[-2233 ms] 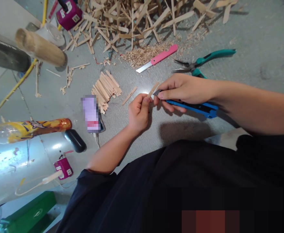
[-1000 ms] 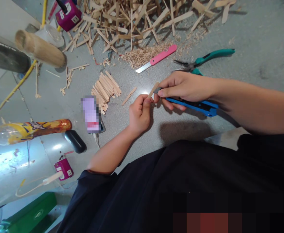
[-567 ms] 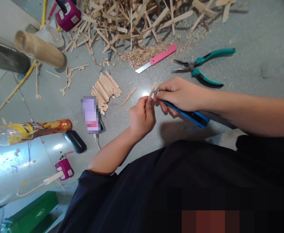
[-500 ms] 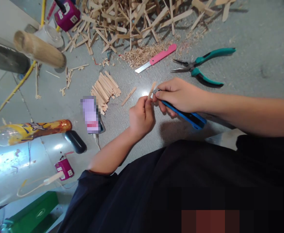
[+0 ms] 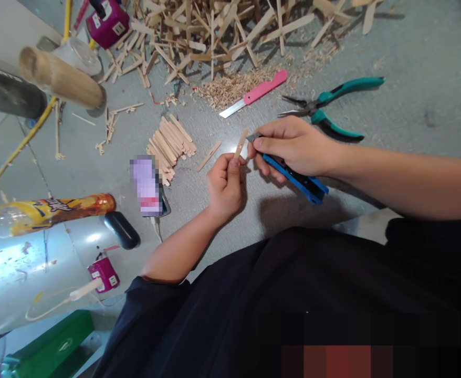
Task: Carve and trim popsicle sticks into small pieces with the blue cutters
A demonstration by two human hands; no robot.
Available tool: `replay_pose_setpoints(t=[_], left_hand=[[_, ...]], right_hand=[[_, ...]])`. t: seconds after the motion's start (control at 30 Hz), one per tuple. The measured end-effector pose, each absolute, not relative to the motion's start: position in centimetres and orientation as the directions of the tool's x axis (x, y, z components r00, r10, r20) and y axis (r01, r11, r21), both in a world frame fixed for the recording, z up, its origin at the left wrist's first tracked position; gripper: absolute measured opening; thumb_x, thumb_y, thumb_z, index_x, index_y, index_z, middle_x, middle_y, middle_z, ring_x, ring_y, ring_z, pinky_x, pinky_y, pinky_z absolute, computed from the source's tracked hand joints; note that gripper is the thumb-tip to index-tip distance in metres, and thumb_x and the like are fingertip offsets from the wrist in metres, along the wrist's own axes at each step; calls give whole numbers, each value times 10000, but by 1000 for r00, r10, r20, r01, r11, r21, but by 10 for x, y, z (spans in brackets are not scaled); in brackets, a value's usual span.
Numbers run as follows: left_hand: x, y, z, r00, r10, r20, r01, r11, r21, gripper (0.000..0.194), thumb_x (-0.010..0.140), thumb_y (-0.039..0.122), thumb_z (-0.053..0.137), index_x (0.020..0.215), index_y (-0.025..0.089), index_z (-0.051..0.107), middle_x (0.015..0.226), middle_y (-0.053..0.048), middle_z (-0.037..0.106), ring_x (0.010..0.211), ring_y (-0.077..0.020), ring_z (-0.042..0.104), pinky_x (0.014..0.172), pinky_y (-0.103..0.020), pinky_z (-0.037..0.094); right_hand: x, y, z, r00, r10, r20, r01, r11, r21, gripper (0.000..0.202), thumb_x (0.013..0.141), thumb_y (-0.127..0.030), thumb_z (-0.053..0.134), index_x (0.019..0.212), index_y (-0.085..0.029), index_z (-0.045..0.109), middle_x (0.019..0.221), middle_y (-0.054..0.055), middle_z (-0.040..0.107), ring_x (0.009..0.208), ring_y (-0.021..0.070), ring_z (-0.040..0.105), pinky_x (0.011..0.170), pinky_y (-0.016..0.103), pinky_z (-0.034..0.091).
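Note:
Between the thumb and fingers of my left hand [image 5: 224, 184] is a wooden craft stick [image 5: 241, 144], its free end pointing up and away from me. A small notch or mark shows on it partway along. My right hand [image 5: 289, 147] is closed around a blue and black utility knife [image 5: 299, 181]. The knife's short blade tip sits just right of the stick, slightly apart from it. To the left lie a pile of craft sticks [image 5: 169, 142] and one single stick [image 5: 209, 156] on the grey floor.
Beyond my hands are a pink-handled knife [image 5: 264, 88], wood shavings [image 5: 230, 86], teal pliers [image 5: 317, 105] and a heap of joined sticks [image 5: 215, 37]. Leftward are a phone [image 5: 147, 184], a bottle [image 5: 53, 212], a wooden cylinder [image 5: 63, 79] and a purple plug adapter [image 5: 103, 274].
My hands have drawn slightly apart. The knife blade has come away from the stick to the right, and the left hand has shifted a little left with the stick.

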State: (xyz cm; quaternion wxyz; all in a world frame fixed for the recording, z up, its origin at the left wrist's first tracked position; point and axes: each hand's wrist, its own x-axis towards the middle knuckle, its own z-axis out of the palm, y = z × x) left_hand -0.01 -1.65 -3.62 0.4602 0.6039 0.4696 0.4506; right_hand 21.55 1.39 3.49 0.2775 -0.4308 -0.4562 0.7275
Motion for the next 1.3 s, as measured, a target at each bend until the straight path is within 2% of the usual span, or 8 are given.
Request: replay_pose_setpoints(t=[0.13,0.3,0.63,0.87,0.97,1.17,1.3], left_hand=[[0,-16,-35,131,981,143,215,-169,962,518,1209,728,608,1056,263,777,855,-18,745,724,-163,663,691,-347,542],[-2,-17,-38,150,978,145,236,-177,955,480,1227,689,599,1095,269,793,906,-29,789,794,-178,707,762,-364,557],[-1,-17,-37,161,977,142,260,-181,948,519,1220,717,589,1059,260,775,890,-20,770,774,-164,711,750,-342,572],[0,-15,-34,153,976,155,247,-189,950,518,1221,703,598,1036,252,773,881,-22,765,775,-161,703,744,-333,563],[0,-15,-34,149,975,162,275,-199,941,541,1211,726,598,1021,251,774,884,-27,772,791,-167,709,742,-329,564],[-1,-16,-36,156,973,169,248,-204,947,504,1224,688,603,1044,247,769,882,-17,763,778,-158,698,735,-330,543],[-1,-15,-36,161,972,172,229,-206,951,499,1226,678,606,1029,247,764,876,-12,761,777,-154,693,746,-324,546]], right_hand=[[214,11,35,-488,779,-394,59,-421,-905,332,1206,-499,735,995,-247,687,692,-47,728,449,111,604,465,262,474],[212,10,34,-480,778,-406,106,-408,-907,345,1210,-513,723,983,-258,674,680,-46,714,442,117,590,455,278,463],[212,10,32,-395,863,-316,79,-311,-947,350,1233,-528,682,998,-272,644,683,-50,684,486,126,590,464,273,469],[216,11,27,-407,871,-276,291,-163,-943,309,1233,-454,662,985,-270,650,677,-45,685,472,123,576,475,308,427],[219,11,21,-435,867,-243,328,-99,-940,309,1235,-457,651,983,-279,639,643,-49,668,479,133,562,501,323,413],[220,11,20,-470,849,-243,354,-71,-933,317,1250,-472,593,999,-283,637,655,-35,683,494,145,564,518,327,424],[217,11,27,-438,856,-276,336,-129,-933,280,1229,-446,634,1004,-280,652,692,-35,707,515,144,605,525,315,454]])
